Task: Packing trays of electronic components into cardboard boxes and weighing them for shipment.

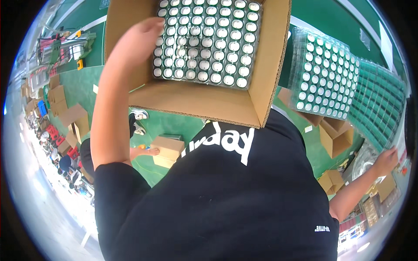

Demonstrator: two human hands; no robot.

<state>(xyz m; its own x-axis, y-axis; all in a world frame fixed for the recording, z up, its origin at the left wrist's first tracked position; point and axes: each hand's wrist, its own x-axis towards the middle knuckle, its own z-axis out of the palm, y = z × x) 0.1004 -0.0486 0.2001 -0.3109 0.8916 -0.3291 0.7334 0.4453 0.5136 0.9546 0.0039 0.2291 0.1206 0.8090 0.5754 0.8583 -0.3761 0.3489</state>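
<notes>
A cardboard box (196,96) stands open in front of me. Inside it lies a clear plastic tray (198,65) with rows of white-topped round pieces. My left hand (146,37) reaches over the box's left side to the tray's left edge; it looks curled, but its fingertips are blurred and partly hidden. Far out on the right, my right hand (385,161) is closed at the near corner of a stack of clear plastic trays (376,102) without white pieces. Between box and stack sits another pile of trays (324,78), its top one filled with white-topped pieces.
A person's hand (152,151) touches a small carton (167,150) below the box. Open cartons (335,135) stand under the trays at right. More cartons (56,95) and red bins line the left, near green equipment (65,45). The work surface (313,13) is green.
</notes>
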